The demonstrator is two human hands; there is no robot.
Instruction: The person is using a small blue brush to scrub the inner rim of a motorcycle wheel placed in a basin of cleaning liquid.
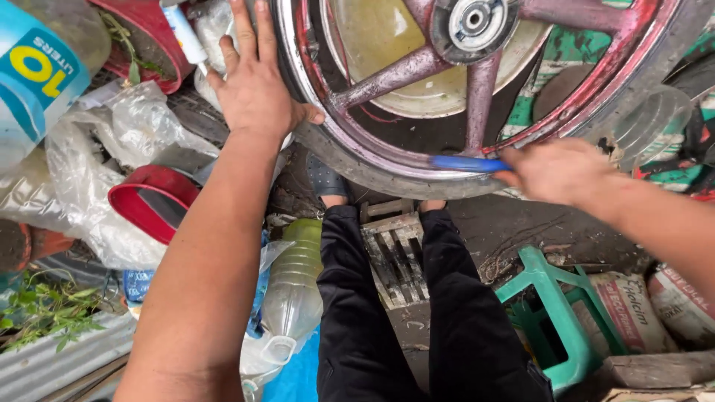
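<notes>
Our left hand (253,82) is lying flat and open on the wheel rim's (387,167) left edge, gripping nothing, while over on the right our right hand (558,171) is closed round a blue tool (468,163), its shaft lying sideways along the rim's bottom edge.

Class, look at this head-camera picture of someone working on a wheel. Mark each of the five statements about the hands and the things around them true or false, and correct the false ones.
1. The left hand lies flat on the wheel's tyre. True.
2. The right hand grips a red-handled tool. False: the handle is blue.
3. The tool's end rests at the rim of the wheel. True.
4. The wheel's spokes are bright green. False: they are a worn pinkish red.
5. A green plastic stool lies beside the person's right leg. True.
</notes>
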